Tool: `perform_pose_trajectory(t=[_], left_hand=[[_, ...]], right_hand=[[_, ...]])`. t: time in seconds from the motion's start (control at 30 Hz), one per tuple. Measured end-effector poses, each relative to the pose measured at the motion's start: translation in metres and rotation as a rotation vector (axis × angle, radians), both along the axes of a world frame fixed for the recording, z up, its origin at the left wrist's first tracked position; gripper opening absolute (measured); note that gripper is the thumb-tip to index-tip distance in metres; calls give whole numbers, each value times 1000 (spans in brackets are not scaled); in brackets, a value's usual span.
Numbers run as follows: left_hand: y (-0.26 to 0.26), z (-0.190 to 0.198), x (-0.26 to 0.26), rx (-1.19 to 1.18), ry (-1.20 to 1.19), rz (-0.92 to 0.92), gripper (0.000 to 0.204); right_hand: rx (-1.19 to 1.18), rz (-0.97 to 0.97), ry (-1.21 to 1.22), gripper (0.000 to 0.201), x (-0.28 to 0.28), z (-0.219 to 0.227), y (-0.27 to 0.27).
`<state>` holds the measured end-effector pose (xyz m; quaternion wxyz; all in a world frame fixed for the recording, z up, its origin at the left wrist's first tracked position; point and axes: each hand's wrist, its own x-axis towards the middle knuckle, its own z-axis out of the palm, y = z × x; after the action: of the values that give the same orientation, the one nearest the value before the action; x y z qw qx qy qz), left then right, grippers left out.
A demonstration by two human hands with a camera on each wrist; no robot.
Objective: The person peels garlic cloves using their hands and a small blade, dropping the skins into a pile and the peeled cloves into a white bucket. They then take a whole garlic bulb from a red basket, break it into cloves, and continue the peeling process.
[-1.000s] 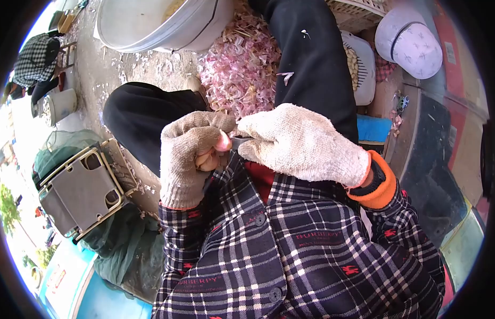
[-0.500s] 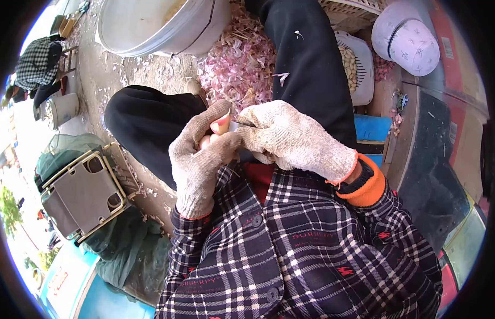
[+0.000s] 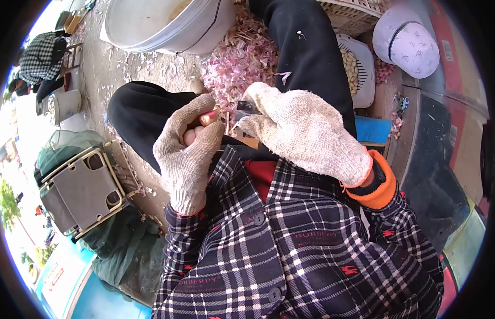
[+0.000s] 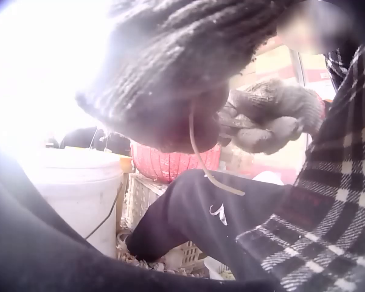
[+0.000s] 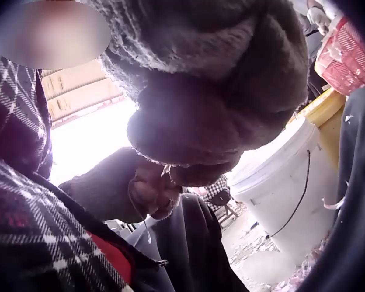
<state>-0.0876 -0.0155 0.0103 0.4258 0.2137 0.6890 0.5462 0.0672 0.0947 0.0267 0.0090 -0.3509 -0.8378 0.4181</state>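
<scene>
My left hand [image 3: 186,157], in a knitted glove, holds a garlic bulb between its fingers and thumb. A pink-skinned clove [image 3: 208,118] with a pale face pokes out at the fingertips, and paler cloves [image 3: 191,136] show below it. My gloved right hand [image 3: 311,133] pinches a small knife [image 3: 247,107], its short dark blade pointing towards the garlic across a narrow gap. The glove hides the handle. A thin pale strip [image 4: 198,152] dangles by the left hand in the left wrist view. Seen from the right wrist, the garlic [image 5: 149,193] sits inside the curled left fingers.
Pink garlic skins [image 3: 239,69] lie heaped between the black-trousered legs. A big white bucket [image 3: 167,26] stands beyond. Peeled cloves fill a white basket [image 3: 364,74] by the right leg. A folding chair [image 3: 80,191] stands left; another person [image 3: 42,58] sits farther off.
My hands came together at the garlic half a second ago and have since drawn apart, exposing the knife blade. The garlic has turned in my left hand, and its pale face shows.
</scene>
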Motion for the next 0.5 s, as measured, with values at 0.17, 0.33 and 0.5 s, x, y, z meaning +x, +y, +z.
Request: perform_pose_trajectory(t=[0.17, 0.33, 0.5], left_hand=[[3, -8, -4, 146, 735, -219, 35], [7, -3, -8, 286, 781, -333, 42], [8, 9, -18, 163, 967, -652, 47]], right_hand=[[195, 112, 167, 22, -6, -2, -7], [217, 138, 131, 16, -6, 1, -8], [247, 197, 132, 14, 0, 3, -5]])
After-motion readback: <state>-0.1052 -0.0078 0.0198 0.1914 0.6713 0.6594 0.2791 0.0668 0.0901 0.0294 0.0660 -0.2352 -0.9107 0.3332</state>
